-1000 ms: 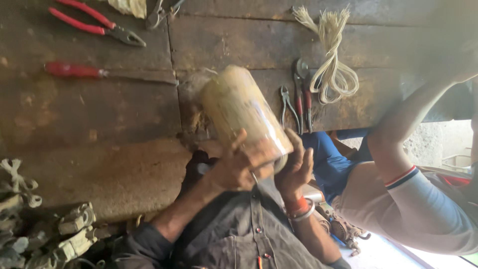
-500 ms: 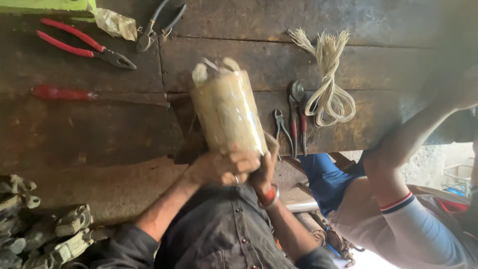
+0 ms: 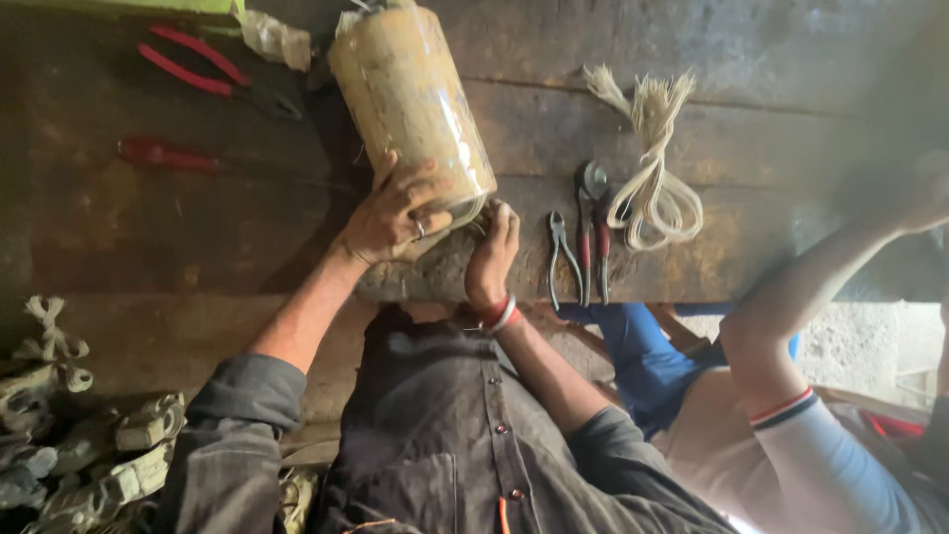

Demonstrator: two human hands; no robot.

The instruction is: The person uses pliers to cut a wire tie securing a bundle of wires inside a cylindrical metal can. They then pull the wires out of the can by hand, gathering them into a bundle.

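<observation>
L hand (image 3: 395,213) clasps the near end of the plastic-wrapped cylinder (image 3: 410,99), R hand (image 3: 491,252) cupped just beside/under it; prob. heavy, stiff, slick wrap, so grip both sides.

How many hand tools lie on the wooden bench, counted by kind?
Red-handled pliers: 1
Red-handled screwdriver: 1
Small bare-metal pliers: 1
Red-gripped cutters beside them: 1, perhaps 2 overlapping
Total: 4
</observation>
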